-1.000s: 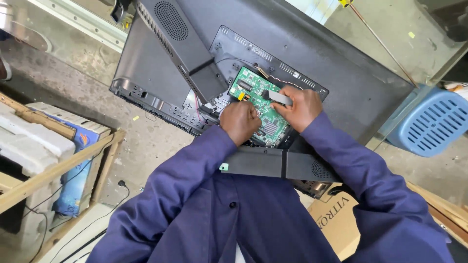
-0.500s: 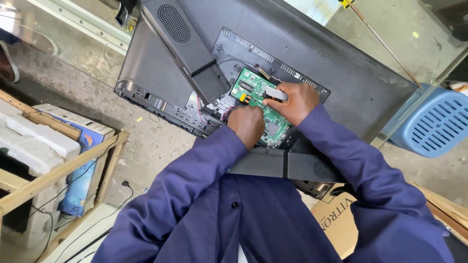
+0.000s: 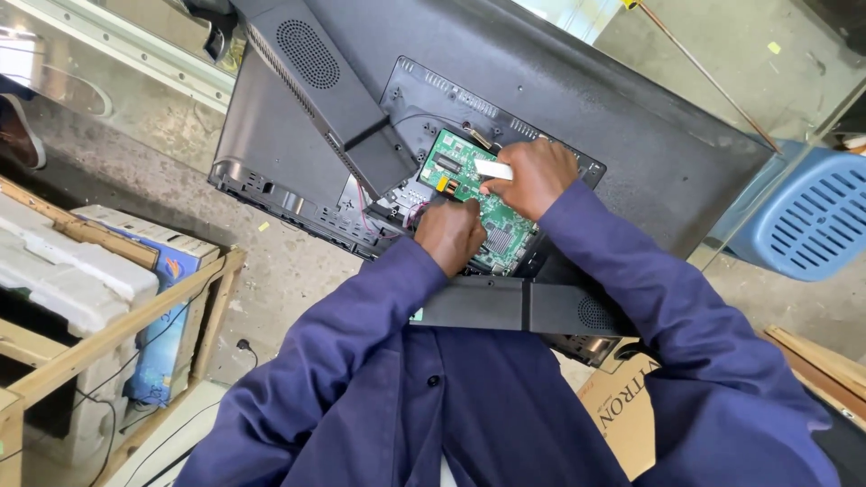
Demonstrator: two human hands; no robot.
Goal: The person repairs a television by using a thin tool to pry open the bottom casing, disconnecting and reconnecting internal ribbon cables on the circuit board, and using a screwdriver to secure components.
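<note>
At about nine o'clock, a wooden crate (image 3: 108, 334) holds white foam blocks (image 3: 63, 271) and a blue box (image 3: 167, 307). It stands on the concrete floor (image 3: 280, 261).

In the middle lies a flat television (image 3: 649, 117), face down, with its black back cover already off. A loose black speaker bar (image 3: 329, 86) leans across it at eleven o'clock. Another black bar (image 3: 514, 307) lies near the person's chest.

The green circuit board (image 3: 456, 167) sits in the open back of the television, near the middle of the view. It is still in its place, so taking the set apart looks only partly done.

The left hand (image 3: 449, 236) is curled into a loose fist and rests on the lower edge of the board. I cannot tell if it holds anything. The right hand (image 3: 534, 176) is at one o'clock from it. Its fingers pinch a flat white ribbon cable (image 3: 492, 168) that runs to the board.

At three o'clock stands a blue plastic basket (image 3: 803, 221). A cardboard box (image 3: 622, 406) shows at five o'clock.
</note>
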